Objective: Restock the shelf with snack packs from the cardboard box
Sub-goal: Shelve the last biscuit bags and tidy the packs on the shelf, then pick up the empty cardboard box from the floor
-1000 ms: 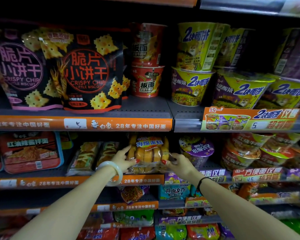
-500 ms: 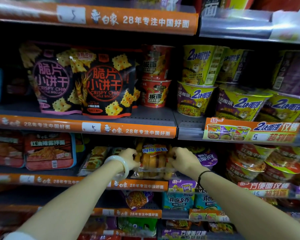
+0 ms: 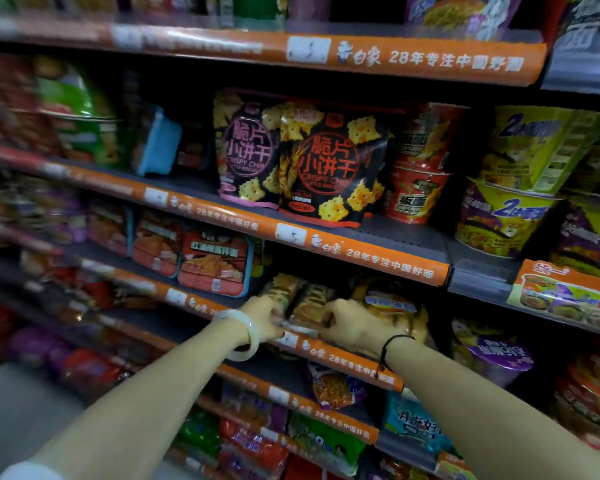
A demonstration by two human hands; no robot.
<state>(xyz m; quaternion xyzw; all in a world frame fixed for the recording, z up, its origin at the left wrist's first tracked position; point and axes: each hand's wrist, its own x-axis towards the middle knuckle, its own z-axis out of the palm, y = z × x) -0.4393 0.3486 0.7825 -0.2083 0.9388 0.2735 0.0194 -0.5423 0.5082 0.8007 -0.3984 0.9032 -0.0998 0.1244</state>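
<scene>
Fingers of left hand (image 3: 261, 315) and right hand (image 3: 355, 327) curl round clear-wrapped golden pastry pack (image 3: 310, 306) at front edge of orange-trimmed shelf (image 3: 343, 360); seemingly squaring it.

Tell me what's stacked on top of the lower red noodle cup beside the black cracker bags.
A second red noodle cup stands on the lower red cup. Whatever is behind the pair is covered by them and lost in shadow.
</scene>
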